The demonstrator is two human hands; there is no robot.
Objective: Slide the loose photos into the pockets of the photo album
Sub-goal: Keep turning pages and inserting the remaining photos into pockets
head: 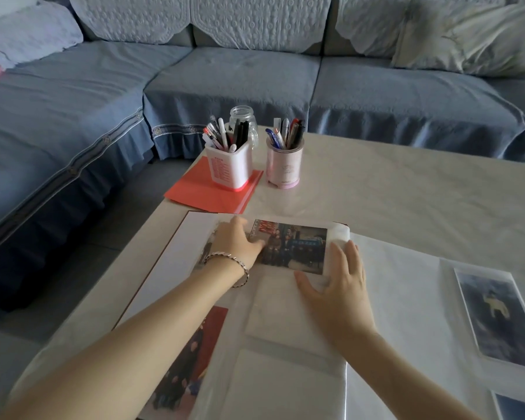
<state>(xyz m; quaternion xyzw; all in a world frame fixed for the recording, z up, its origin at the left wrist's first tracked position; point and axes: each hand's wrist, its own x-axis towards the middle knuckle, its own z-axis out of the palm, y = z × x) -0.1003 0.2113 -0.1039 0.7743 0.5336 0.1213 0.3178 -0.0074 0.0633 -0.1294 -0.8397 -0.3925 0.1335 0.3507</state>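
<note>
Photo at album far edge, looks partly pocketed; likely thin, light, bendy, smudge-prone, so take it by the edges: left hand pinches its left edge, right hand lies spread flat on the slippery-looking film.

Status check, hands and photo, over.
Left hand at left edge of group photo, grip unclear. Right hand flat on album page. Nothing in the way.
</note>
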